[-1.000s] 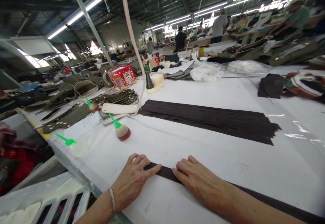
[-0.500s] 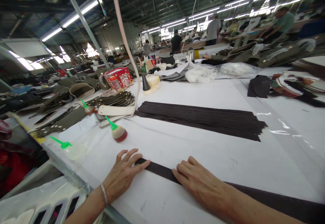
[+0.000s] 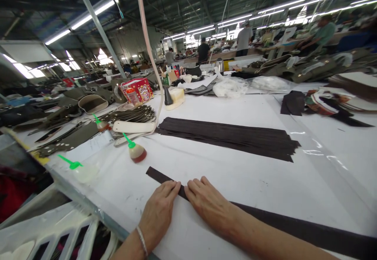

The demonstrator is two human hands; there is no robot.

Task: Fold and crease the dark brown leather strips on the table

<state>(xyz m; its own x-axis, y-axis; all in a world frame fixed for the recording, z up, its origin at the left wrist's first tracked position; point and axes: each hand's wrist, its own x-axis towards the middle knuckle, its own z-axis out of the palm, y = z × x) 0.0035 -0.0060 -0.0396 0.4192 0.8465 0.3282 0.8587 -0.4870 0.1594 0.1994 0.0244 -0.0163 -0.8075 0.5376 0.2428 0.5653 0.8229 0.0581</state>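
Note:
A long dark brown strip (image 3: 159,175) of thin, leather-like material lies across the white tabletop. Its far left end is bare, and it widens toward the right edge of the view. My left hand (image 3: 160,209), with a bracelet at the wrist, pinches the strip a short way in from that end. Close beside it, my right hand (image 3: 207,203) has its fingers curled down onto the strip, and my forearm covers part of it. The two hands' fingertips are only a small gap apart. Beyond them lies a layered stack of similar dark strips (image 3: 229,137).
Left of the hands stand squeeze bottles with green nozzles, one with reddish-brown liquid (image 3: 137,152) and a pale one (image 3: 85,172). Cream straps (image 3: 134,127) and a red patterned box (image 3: 138,90) lie behind. A white slatted crate (image 3: 59,232) is below the table edge. People work far back.
My left hand has moved right along the strip, from its end to near my right hand, uncovering the end. Its fingers have drawn together. My right hand has shifted slightly left.

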